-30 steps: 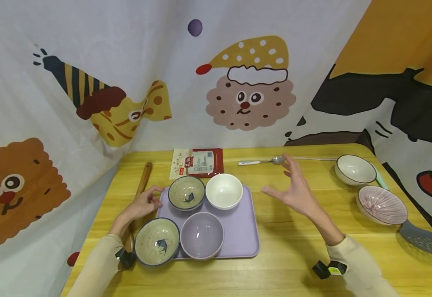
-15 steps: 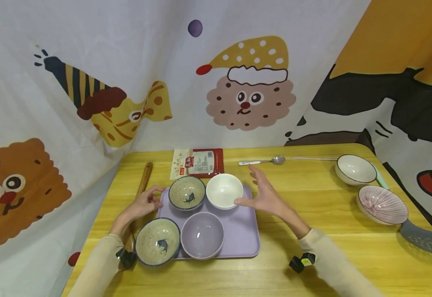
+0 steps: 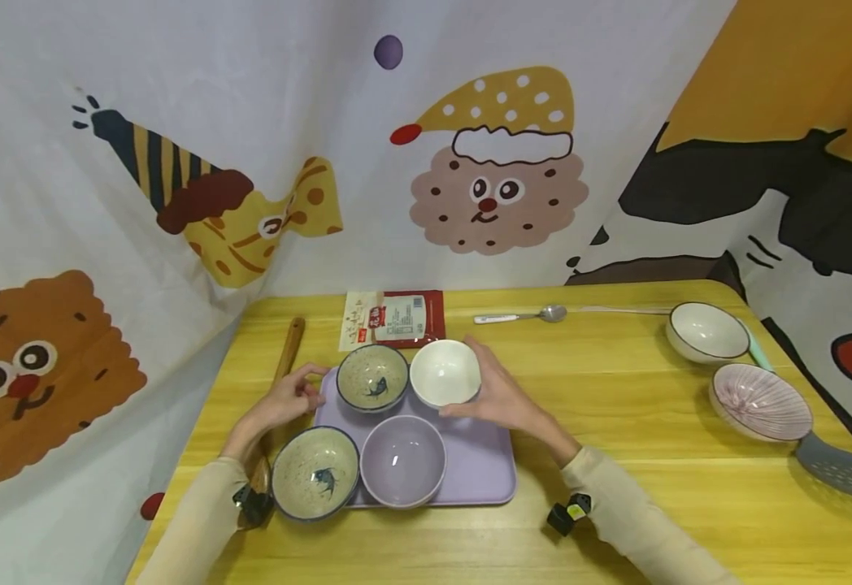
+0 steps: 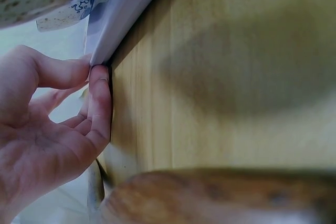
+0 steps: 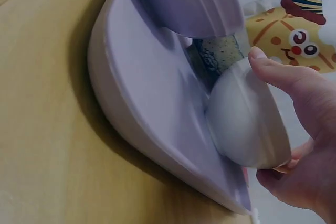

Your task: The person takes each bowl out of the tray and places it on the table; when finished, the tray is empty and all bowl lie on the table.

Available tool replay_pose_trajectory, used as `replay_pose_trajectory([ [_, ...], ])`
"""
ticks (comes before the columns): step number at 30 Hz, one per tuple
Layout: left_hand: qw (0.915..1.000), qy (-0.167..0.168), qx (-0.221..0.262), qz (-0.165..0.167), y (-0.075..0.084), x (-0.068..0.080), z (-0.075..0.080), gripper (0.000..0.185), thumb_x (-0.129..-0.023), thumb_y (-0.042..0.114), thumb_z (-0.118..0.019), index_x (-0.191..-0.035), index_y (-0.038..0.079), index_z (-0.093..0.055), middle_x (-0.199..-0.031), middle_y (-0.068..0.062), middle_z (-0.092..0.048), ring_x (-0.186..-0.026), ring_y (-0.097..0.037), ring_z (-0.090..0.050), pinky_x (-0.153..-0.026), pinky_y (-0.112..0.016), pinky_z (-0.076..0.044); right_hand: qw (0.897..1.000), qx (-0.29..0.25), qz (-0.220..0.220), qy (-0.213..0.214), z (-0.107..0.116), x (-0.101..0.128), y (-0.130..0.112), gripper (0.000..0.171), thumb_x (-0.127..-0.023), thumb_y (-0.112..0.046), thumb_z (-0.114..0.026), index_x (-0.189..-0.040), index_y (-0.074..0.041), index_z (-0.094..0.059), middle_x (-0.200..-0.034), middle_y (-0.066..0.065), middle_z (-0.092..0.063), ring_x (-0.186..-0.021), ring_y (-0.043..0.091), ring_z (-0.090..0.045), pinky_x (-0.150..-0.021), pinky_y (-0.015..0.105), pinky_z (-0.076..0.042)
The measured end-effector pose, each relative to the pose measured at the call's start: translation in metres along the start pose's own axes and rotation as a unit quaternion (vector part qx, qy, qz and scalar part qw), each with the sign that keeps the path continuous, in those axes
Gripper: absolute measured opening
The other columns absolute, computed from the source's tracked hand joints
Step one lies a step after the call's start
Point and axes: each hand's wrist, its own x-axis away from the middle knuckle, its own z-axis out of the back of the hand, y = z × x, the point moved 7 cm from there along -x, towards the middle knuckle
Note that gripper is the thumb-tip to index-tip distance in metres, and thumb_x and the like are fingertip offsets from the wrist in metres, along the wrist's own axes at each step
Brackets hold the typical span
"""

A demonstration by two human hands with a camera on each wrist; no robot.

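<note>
With the left hand (image 3: 281, 405) pinching the lilac tray's (image 3: 483, 467) edge and the right hand (image 3: 499, 396) gripping the white bowl (image 3: 442, 374) on that tray, a leftward drag could knock it against the speckled blue-rimmed bowl (image 3: 369, 375) just beside it.

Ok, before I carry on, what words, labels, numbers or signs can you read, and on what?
"花椒", apparently, in the red box on the packet; its smaller print is unreadable.
Spoon handle: any marks are too small.
Yellow label on the right wrist: too small.
Speckled bowl, blue marks: cannot tell if writing.
</note>
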Motion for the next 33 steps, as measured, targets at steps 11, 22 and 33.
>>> replay_pose_trajectory([
  [11, 1.0000, -0.001, -0.005, 0.003, 0.005, 0.001, 0.001, 0.046, -0.089, -0.002, -0.065, -0.133, -0.005, -0.052, -0.083, -0.014, -0.059, -0.071, -0.016, -0.054, -0.060, -0.025, -0.045, 0.999, 0.035, 0.006, 0.028, 0.001, -0.002, 0.006, 0.125, -0.058, -0.041, -0.098, -0.156, -0.003, -0.030, -0.153, 0.022, -0.042, -0.133, 0.042, -0.052, -0.102, 0.061, -0.047],
  [22, 0.9997, -0.009, 0.003, 0.024, -0.001, -0.001, -0.001, 0.049, -0.089, 0.000, -0.066, -0.136, -0.002, -0.053, -0.085, -0.012, -0.058, -0.072, -0.019, -0.055, -0.061, -0.027, -0.047, 0.994, 0.023, 0.025, 0.101, 0.013, 0.011, 0.019, 0.117, -0.055, -0.042, -0.098, -0.151, -0.004, -0.042, -0.145, 0.020, -0.054, -0.126, 0.039, -0.059, -0.098, 0.055, -0.052],
  [33, 0.9999, -0.008, -0.010, 0.007, -0.001, -0.001, 0.000, 0.046, -0.089, -0.001, -0.064, -0.133, -0.004, -0.053, -0.083, -0.012, -0.058, -0.073, -0.018, -0.054, -0.063, -0.026, -0.046, 0.982, 0.057, 0.035, 0.175, 0.056, 0.024, 0.027, 0.112, -0.057, -0.036, -0.098, -0.150, -0.004, -0.044, -0.142, 0.020, -0.056, -0.119, 0.037, -0.061, -0.090, 0.053, -0.054],
])
